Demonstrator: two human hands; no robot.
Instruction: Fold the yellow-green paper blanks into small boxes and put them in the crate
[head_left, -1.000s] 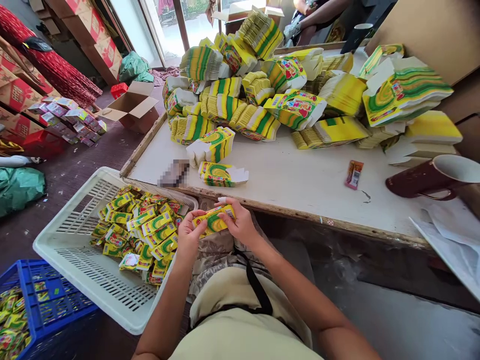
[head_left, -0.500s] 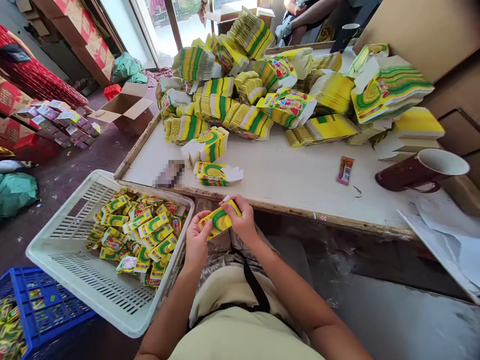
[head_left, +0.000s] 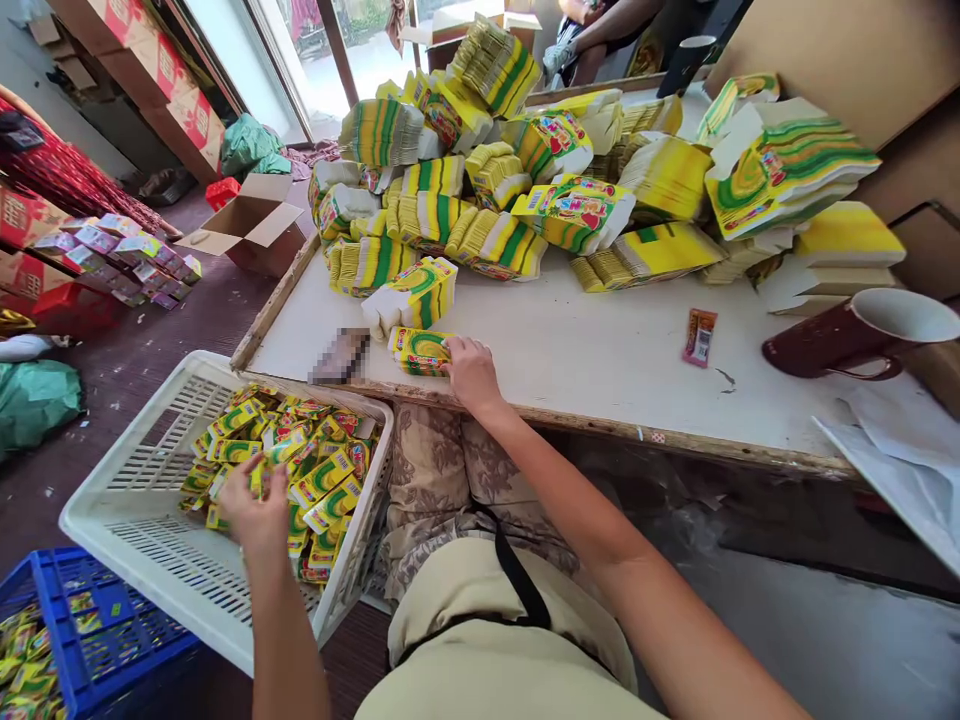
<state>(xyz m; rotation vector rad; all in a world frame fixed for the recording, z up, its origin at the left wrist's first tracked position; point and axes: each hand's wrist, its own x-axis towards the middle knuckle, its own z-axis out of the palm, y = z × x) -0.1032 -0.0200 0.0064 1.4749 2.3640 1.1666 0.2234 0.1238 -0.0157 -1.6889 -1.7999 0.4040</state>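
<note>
Yellow cartons against right hand

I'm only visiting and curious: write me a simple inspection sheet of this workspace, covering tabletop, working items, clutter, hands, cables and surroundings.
Surface: white tabletop with a rough wooden edge.
Working items: a small stack of yellow-green cartons near the table edge; small yellow packs heaped in a white basket.
Clutter: piled carton bundles, dark red mug, small sachet.
Hands: right hand has its fingers at the small stack's end; left hand is over the packs, fingers apart, contact unclear.
Cables: nothing seen.
Surroundings: blue crate beside the basket; open cardboard box and green bag on the floor.
</note>
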